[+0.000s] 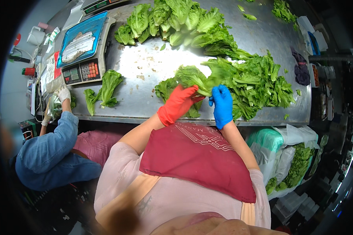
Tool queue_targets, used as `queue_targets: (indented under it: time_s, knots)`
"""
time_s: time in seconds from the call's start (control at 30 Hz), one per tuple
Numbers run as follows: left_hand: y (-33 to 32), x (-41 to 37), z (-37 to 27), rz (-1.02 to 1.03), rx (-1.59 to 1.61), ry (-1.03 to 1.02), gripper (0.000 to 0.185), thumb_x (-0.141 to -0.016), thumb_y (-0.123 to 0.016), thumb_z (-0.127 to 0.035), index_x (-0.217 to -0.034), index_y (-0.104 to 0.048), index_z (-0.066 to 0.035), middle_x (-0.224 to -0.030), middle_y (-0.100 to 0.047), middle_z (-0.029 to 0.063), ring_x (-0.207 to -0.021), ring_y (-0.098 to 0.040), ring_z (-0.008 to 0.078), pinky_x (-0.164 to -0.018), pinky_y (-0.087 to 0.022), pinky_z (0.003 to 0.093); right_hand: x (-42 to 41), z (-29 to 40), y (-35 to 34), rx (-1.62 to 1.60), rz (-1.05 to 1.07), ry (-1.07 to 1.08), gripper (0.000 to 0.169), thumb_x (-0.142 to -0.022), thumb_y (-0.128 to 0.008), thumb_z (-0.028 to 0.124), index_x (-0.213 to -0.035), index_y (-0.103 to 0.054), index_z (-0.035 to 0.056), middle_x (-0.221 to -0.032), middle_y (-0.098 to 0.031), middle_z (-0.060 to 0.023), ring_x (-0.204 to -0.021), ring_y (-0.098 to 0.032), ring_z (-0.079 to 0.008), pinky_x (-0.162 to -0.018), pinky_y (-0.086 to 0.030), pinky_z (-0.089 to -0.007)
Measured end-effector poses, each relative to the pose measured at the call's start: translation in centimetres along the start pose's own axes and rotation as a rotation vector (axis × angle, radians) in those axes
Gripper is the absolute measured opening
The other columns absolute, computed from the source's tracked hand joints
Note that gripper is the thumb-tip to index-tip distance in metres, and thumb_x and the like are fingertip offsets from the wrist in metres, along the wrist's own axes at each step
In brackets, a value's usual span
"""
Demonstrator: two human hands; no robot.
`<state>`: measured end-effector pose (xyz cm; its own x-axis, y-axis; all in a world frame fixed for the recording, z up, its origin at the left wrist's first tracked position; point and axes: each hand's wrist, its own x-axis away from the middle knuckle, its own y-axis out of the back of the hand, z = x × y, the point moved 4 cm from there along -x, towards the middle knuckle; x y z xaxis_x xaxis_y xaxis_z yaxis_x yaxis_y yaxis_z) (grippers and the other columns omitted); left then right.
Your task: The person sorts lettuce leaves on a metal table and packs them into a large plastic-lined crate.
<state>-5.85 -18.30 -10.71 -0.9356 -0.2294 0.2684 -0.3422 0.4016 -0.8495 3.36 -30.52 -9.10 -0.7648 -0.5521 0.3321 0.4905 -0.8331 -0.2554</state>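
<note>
My left hand (178, 102), in a red rubber glove, is closed around the base of a lettuce head (191, 75) over the steel table. Just right of it, my right hand (222, 105), in a blue glove, has curled fingers at a blurred green leaf; whether it grips that leaf is unclear. More lettuce lies under and beside the red glove. A loose leaf pile (259, 82) spreads to the right of the blue glove. Beyond the hands, lettuce heads (176, 17) are lined up in a curved row.
A digital scale (89, 69) with a blue tray (82, 38) stands at the left. Near it lie small lettuce pieces (108, 88). A co-worker's gloved hand (64, 94) holds a clear bag of greens (55, 107). Below the table's right edge stands a plastic-lined crate of greens (297, 164).
</note>
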Motion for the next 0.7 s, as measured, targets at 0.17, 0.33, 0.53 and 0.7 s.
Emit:
queue_targets:
  time_s: [0.17,0.33,0.53,0.7]
  knots:
    - [-1.6,-0.5,-0.5,-0.136,0.021,0.048,0.028,-0.091,-0.061,-0.025,-0.116,-0.056,-0.013,-0.111,-0.061,0.0023,-0.106,-0.057,0.0184,-0.087,-0.047,0.0376,-2.3,-0.7,2.8,-0.481,-0.125,0.047,0.025,-0.091,-0.058,0.017,-0.114,-0.055,0.0053,-0.089,-0.056,-0.0018,-0.071,-0.053,-0.0103,-0.058,-0.045,-0.0235]
    - [-0.4,-0.7,0.9,-0.262,-0.207,0.118,0.039,-0.088,-0.065,-0.031,-0.122,-0.052,-0.014,-0.113,-0.06,0.0007,-0.104,-0.056,0.0132,-0.081,-0.047,0.0287,0.2,1.2,0.8,0.541,0.033,0.506,0.033,-0.088,-0.063,0.01,-0.121,-0.059,0.0067,-0.092,-0.058,-0.0014,-0.072,-0.053,-0.0083,-0.06,-0.044,-0.0194]
    - [-3.0,0.2,-1.7,0.026,-0.247,0.015,0.057,-0.088,-0.064,-0.03,-0.137,-0.039,-0.014,-0.132,-0.049,0.0067,-0.119,-0.048,0.02,-0.096,-0.041,0.0377,0.1,0.5,1.4,0.098,0.073,0.0,0.021,-0.091,-0.059,0.014,-0.109,-0.064,0.0026,-0.083,-0.061,-0.0009,-0.066,-0.056,-0.0088,-0.059,-0.045,-0.0209]
    - [-3.4,0.0,-2.0,0.135,-0.02,0.054,0.058,-0.095,-0.053,-0.031,-0.142,-0.029,-0.007,-0.14,-0.041,0.0125,-0.125,-0.044,0.0251,-0.106,-0.035,0.0395,-0.5,0.3,1.7,0.753,0.107,0.58,0.021,-0.095,-0.054,0.018,-0.102,-0.062,0.0,-0.085,-0.06,-0.0025,-0.064,-0.054,-0.0088,-0.058,-0.044,-0.0213]
